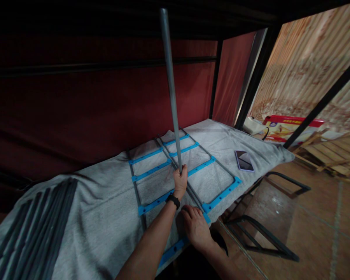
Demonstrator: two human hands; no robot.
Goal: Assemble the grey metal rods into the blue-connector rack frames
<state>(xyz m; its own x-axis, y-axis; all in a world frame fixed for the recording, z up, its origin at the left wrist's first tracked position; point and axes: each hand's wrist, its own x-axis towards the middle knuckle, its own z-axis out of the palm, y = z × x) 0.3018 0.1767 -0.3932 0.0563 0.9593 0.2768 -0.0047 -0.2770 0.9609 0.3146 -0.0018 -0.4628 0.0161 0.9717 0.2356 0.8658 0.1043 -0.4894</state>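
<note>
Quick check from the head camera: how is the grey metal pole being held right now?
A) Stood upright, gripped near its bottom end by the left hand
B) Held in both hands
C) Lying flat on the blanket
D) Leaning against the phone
A: the left hand is closed round the lower end of the grey pole, which rises steeply above the blue-and-black frame, while the right hand presses flat on that frame.

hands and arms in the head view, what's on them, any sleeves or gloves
Both hands are bare, no gloves. The left hand has a black band, like a watch or fitness tracker, around its wrist. The right hand shows no ring or band. Both forearms are uncovered, with no sleeves in view.
</note>
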